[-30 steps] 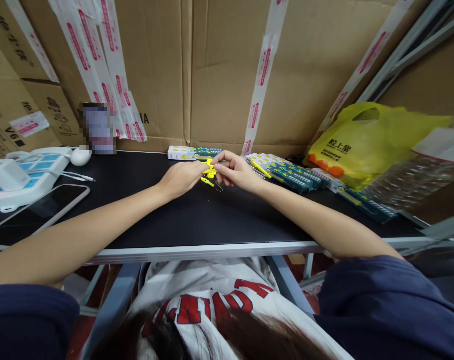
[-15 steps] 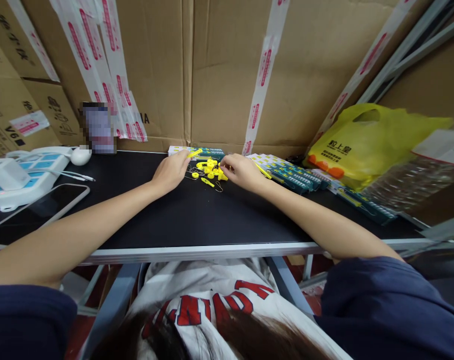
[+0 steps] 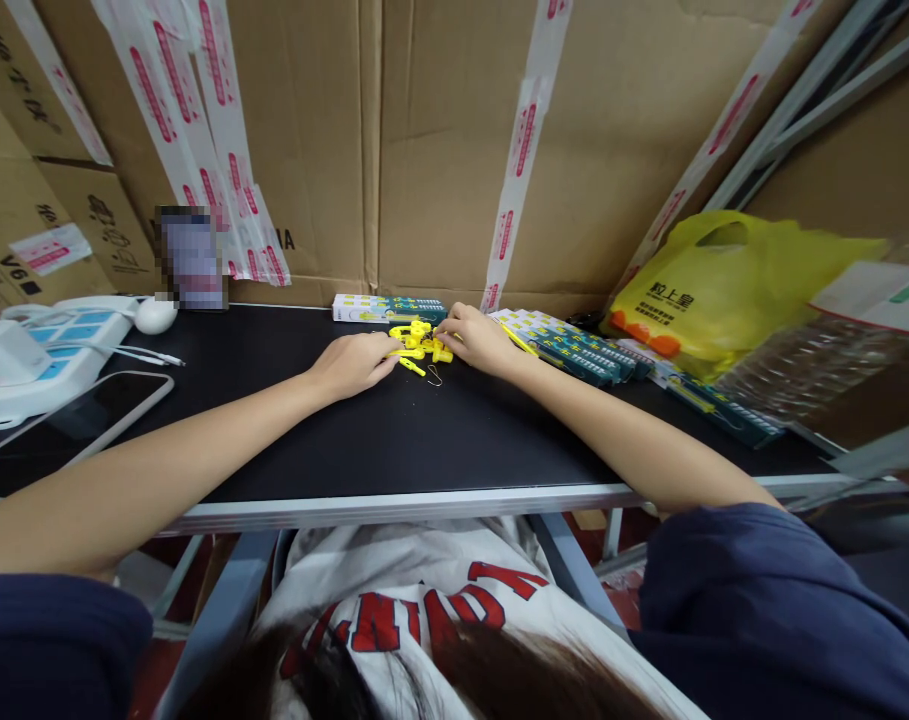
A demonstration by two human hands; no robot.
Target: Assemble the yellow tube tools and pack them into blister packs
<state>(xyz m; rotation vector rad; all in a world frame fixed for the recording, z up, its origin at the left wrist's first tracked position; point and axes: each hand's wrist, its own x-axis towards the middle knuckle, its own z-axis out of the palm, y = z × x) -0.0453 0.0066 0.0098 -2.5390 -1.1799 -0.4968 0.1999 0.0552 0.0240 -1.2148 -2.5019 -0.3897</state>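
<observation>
A pile of small yellow plastic pieces (image 3: 416, 331) with thin wire hooks lies on the black table (image 3: 416, 440). My left hand (image 3: 355, 365) is at the pile's left side, its fingers closed on a slim yellow plastic piece (image 3: 407, 353) that sticks out from the fingertips. On the right side of the pile, my right hand (image 3: 475, 338) has its fingers curled down among the pieces; what they pinch is hidden. Just in front of the pile lie one loose yellow clip-like piece (image 3: 412, 367) and a bent wire (image 3: 434, 376).
Behind the pile lies a printed narrow box (image 3: 386, 308); several more boxes (image 3: 574, 345) lie to the right. Further right are a yellow bag (image 3: 686, 290) and a clear plastic container (image 3: 806, 365). At left are a power strip (image 3: 71, 360), a tablet (image 3: 71, 425) and a phone (image 3: 193, 258).
My left hand has come down and closer to the pile with the yellow piece, which was raised above the table before. My right hand has stayed nearly in place.
</observation>
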